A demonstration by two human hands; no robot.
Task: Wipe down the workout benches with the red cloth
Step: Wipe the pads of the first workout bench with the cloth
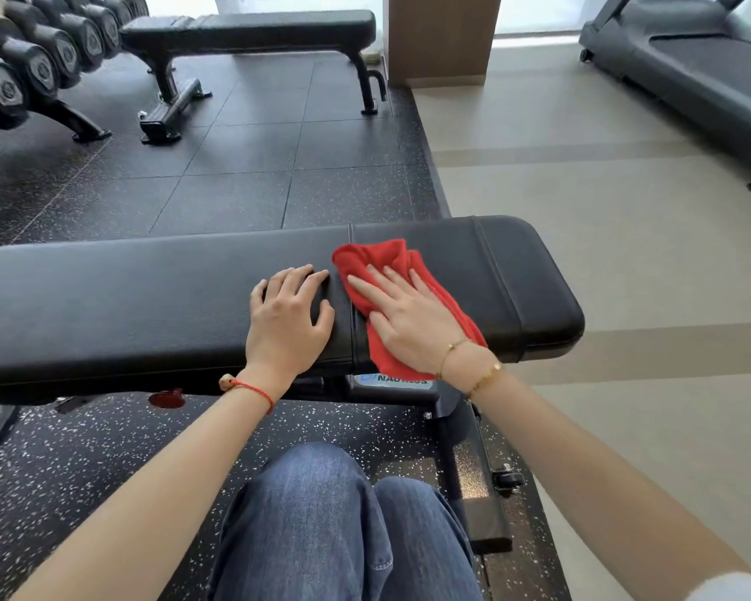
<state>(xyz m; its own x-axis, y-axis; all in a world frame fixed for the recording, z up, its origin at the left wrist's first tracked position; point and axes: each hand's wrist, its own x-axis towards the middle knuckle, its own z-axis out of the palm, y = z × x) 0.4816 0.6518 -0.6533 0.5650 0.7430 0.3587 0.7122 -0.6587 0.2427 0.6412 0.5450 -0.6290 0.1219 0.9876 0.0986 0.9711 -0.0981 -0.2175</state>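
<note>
A black padded workout bench point(148, 297) runs across the view in front of me. The red cloth point(378, 258) lies crumpled on its right section, just right of the seam between the pads. My right hand point(404, 318) presses flat on the cloth with fingers spread, pointing up and left. My left hand point(289, 316) rests palm down on the bare pad just left of the seam, holding nothing. A second black bench point(252, 26) stands further back on the dark rubber floor.
A rack of black dumbbells point(40, 58) lines the far left. A treadmill point(690, 67) sits at the far right on the beige floor. A wooden pillar point(443, 36) stands behind. The bench's frame and wheel point(506, 479) lie by my knees.
</note>
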